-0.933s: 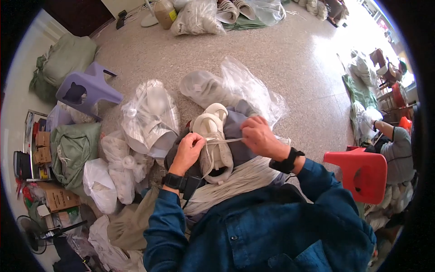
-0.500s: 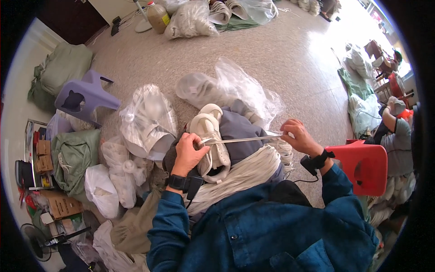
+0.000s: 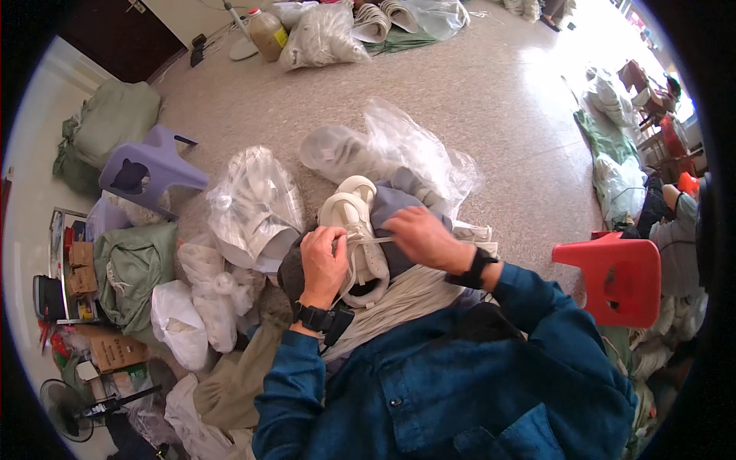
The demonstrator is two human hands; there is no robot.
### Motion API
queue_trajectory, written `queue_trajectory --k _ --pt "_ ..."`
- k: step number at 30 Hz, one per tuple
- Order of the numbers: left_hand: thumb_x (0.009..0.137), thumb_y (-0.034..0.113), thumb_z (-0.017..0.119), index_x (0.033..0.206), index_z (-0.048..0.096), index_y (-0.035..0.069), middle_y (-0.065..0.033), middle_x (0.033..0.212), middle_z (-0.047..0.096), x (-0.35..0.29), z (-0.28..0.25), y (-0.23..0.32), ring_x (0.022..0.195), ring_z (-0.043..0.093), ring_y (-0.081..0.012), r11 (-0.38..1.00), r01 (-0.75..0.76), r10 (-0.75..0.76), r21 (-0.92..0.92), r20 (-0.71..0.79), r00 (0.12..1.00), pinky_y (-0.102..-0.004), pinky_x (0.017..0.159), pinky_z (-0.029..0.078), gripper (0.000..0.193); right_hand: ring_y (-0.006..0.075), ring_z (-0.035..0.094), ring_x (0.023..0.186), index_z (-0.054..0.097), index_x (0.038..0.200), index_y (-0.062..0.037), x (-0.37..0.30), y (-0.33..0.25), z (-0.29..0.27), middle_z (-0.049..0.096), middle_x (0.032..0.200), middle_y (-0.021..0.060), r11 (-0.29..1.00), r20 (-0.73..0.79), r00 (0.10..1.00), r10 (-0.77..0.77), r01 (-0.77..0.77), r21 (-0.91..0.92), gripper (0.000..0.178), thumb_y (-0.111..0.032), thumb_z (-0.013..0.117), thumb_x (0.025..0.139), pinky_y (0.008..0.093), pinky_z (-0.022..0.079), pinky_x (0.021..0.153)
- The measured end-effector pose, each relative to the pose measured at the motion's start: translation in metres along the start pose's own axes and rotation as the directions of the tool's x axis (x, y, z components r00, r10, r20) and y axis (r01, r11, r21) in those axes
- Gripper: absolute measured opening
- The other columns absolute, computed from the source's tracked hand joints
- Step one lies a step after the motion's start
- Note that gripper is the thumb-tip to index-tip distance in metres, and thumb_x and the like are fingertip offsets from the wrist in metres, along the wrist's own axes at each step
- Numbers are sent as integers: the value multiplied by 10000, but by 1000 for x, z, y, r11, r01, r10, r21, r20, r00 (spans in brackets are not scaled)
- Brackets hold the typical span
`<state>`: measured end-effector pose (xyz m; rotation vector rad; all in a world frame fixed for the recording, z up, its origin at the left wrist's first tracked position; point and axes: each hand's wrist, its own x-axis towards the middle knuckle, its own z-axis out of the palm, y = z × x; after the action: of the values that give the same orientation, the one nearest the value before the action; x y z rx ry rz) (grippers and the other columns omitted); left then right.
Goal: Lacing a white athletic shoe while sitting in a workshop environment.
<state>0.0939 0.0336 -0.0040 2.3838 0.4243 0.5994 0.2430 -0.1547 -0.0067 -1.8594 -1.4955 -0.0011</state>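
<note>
On my lap sits a cream sneaker, its opening toward me, with a second pale shoe right behind it. A flat white shoelace runs across the sneaker's upper between my hands. At the sneaker's left side my left hand is closed, thumb and forefinger pinching the lace. My right hand is just right of the sneaker, its fingers closed on the other stretch of the lace. Below the sneaker, a thick bundle of loose white laces lies over my thighs, partly behind my right forearm.
Clear plastic bags of pale shoe parts lie ahead and to the left. A purple stool and green sacks stand farther left. On the right are a red stool and another seated person. A small fan is at lower left.
My right hand has moved left, from well beyond the sneaker to close beside it, so the lace span between my hands is shorter. My left hand stays near the sneaker's left side.
</note>
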Motion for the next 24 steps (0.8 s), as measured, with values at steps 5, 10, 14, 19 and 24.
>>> queue_trajectory --k 5,10,14,19,24 --pt "875 121 652 871 660 76 -80 844 636 7 -4 2 862 600 -314 999 -15 11 44 95 995 -436 841 426 46 348 618 743 599 766 -56 17 -25 26 609 777 152 998 180 983 -18 30 -64 95 -129 628 820 463 461 657" --pt "886 131 644 866 656 70 -84 846 634 11 -10 -2 853 598 -314 990 -70 63 120 60 996 -430 836 426 66 397 642 735 573 809 -32 2 -42 15 608 715 200 964 320 947 28 -111 243 126 -144 612 852 487 497 623" --pt "884 120 642 868 648 69 -85 841 629 15 -22 -6 843 594 -311 999 7 -10 47 56 998 -428 826 428 54 391 643 723 561 905 -39 -4 -37 6 611 797 158 997 289 956 47 -63 45 96 -110 600 855 499 504 622" --pt "806 96 713 913 669 40 -105 852 643 11 -28 4 871 616 -320 999 -11 5 54 112 994 -420 833 471 128 382 640 709 578 1003 -43 11 -31 -8 609 832 131 992 119 986 120 -122 18 167 -68 601 840 470 509 621" --pt "768 112 740 968 662 99 -75 923 628 -2 -7 9 971 590 -286 956 -179 141 234 167 976 -500 1027 353 215 386 623 687 602 1040 -37 13 -36 1 622 866 137 915 -62 997 36 -8 404 207 -8 586 836 446 501 610"
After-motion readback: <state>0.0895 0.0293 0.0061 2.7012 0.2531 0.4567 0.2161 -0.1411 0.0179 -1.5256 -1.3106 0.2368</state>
